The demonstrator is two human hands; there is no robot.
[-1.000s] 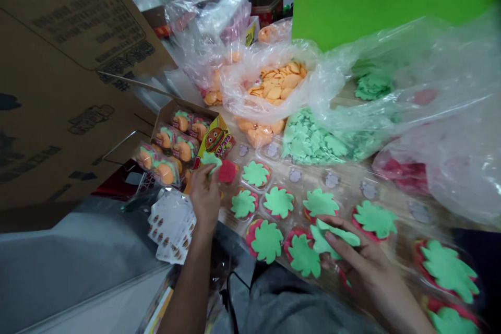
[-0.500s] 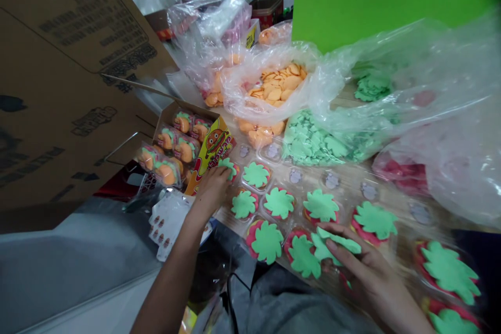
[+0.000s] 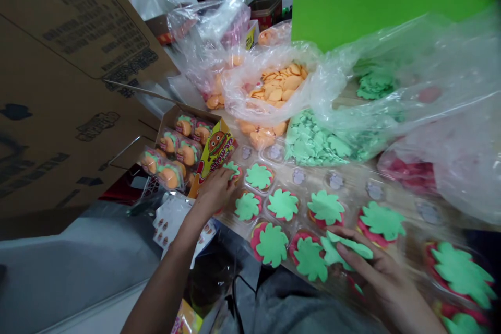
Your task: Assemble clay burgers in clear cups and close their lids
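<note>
Along the clear plastic tray (image 3: pixel 276 152), what's going on?

Rows of red rounds (image 3: pixel 255 237), each capped with a green leaf-shaped piece (image 3: pixel 272 244). Laying leaves on the rounds looks like the step in hand (my reading, judging only by how they lie).

And the left hand (image 3: pixel 215 193)?

Fingers (image 3: pixel 221 180) curled and closed down at a small green leaf (image 3: pixel 233 168) on a round, just beside the printed burger box (image 3: pixel 215 154). Pressing or gripping, I can't tell; the hand hides too much.

Right hand (image 3: pixel 376 276)?

Fingers (image 3: pixel 360 266) stretched long and fairly flat, with a loose green leaf (image 3: pixel 346 248) lying against them, above the capped rounds at the near edge of the tray. Whether it's pinched or only resting, I can't say.

What does the next move call for?

Seating that loose leaf squarely on whichever round lacks one, without nudging its neighbours (they sit close together). Spare leaves (image 3: pixel 313 141) lie heaped beyond the tray, under a plastic bag (image 3: pixel 391 47).
</note>
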